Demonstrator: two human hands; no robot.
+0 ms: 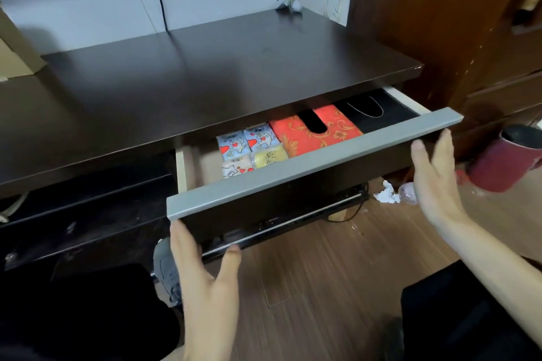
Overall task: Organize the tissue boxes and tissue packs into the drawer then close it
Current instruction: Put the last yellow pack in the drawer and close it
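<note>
The drawer [308, 167] under the dark desk stands partly pulled out, its grey front rail facing me. Inside lie a red tissue box [296, 133] with gold pattern, a black tissue box [378, 114] to its right, and several small tissue packs [249, 146] with heart prints plus a yellow one on the left. My left hand [202, 269] is flat, fingers apart, touching the drawer front's lower left corner. My right hand [434, 170] is flat against the front's right end. Neither hand holds anything.
The dark desk top [205, 79] overhangs the drawer's back half. A red bin [507, 161] stands on the wooden floor at right, with crumpled paper [387, 193] beside it. A brown wardrobe [454, 23] rises at right. My knees frame the bottom.
</note>
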